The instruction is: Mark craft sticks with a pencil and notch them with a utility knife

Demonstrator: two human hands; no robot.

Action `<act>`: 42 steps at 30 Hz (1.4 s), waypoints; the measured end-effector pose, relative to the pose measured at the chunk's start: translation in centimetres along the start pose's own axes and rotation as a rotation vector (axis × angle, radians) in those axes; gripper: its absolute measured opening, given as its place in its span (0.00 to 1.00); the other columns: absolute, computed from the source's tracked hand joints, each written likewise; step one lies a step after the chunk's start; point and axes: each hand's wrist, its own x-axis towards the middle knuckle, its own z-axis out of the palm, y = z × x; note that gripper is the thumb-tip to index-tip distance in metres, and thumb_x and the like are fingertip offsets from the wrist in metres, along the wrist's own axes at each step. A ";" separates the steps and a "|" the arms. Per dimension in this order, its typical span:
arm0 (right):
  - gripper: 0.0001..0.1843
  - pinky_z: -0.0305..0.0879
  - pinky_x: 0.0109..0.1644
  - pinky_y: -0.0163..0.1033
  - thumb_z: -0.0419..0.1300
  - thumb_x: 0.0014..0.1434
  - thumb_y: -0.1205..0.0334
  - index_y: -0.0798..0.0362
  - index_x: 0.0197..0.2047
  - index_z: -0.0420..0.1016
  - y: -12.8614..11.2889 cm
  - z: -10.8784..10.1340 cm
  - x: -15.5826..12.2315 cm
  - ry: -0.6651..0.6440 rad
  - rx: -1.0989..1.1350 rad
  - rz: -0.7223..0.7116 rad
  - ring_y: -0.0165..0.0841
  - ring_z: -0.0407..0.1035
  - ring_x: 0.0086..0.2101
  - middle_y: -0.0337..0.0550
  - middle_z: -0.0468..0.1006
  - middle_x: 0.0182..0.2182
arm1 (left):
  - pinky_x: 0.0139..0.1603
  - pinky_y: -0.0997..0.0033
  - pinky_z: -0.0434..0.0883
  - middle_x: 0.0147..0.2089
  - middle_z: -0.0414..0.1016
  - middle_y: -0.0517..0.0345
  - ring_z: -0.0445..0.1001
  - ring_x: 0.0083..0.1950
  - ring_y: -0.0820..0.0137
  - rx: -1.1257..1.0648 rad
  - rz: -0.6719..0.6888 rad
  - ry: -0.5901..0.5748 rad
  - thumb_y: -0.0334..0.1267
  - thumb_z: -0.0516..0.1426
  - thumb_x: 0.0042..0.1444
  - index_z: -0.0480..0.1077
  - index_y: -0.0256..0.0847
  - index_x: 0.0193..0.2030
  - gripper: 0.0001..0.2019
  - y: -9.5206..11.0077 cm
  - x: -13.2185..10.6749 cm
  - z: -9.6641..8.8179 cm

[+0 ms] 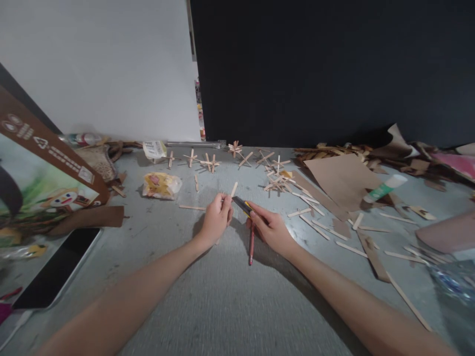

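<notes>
Near the middle of the table, my left hand [217, 216] is closed on a thin wooden craft stick [234, 189], whose tip points up past the fingers. Facing it, my right hand [272, 226] grips a utility knife [243, 205] with a dark and yellow body. The knife's front end is close to the stick; whether the blade touches it I cannot tell. Below the right hand, a reddish pencil [251, 244] slants down; whether the fingers hold it too is hidden. Another craft stick [192, 207] lies just left of my left hand.
Small crossed-stick pieces [213, 163] stand along the back. Loose sticks [314, 227], brown cardboard [336, 179] and a glue stick [386, 189] lie to the right. A wrapped yellow packet [162, 185], a phone [59, 267] and a printed box [48, 158] are on the left.
</notes>
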 end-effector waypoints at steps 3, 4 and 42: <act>0.29 0.58 0.25 0.34 0.51 0.71 0.45 0.52 0.67 0.73 -0.1 0.0 0.0 -0.003 -0.004 -0.006 0.30 0.61 0.21 0.41 0.76 0.28 | 0.19 0.76 0.53 0.18 0.59 0.71 0.57 0.16 0.77 -0.021 -0.017 0.002 0.58 0.52 0.67 0.61 0.44 0.35 0.19 0.0 0.0 0.0; 0.29 0.58 0.25 0.34 0.50 0.72 0.45 0.52 0.67 0.73 -0.1 0.0 0.0 -0.006 -0.005 -0.005 0.30 0.61 0.21 0.41 0.77 0.28 | 0.19 0.76 0.53 0.18 0.58 0.72 0.57 0.16 0.78 -0.027 -0.017 0.001 0.58 0.52 0.67 0.61 0.44 0.35 0.20 -0.1 0.1 0.0; 0.29 0.60 0.26 0.33 0.52 0.71 0.46 0.56 0.65 0.74 -0.1 0.2 0.0 0.032 -0.004 -0.035 0.30 0.63 0.23 0.39 0.74 0.26 | 0.24 0.78 0.60 0.30 0.64 0.65 0.62 0.24 0.77 -0.066 -0.041 -0.011 0.47 0.51 0.69 0.64 0.42 0.48 0.11 -0.3 0.1 0.2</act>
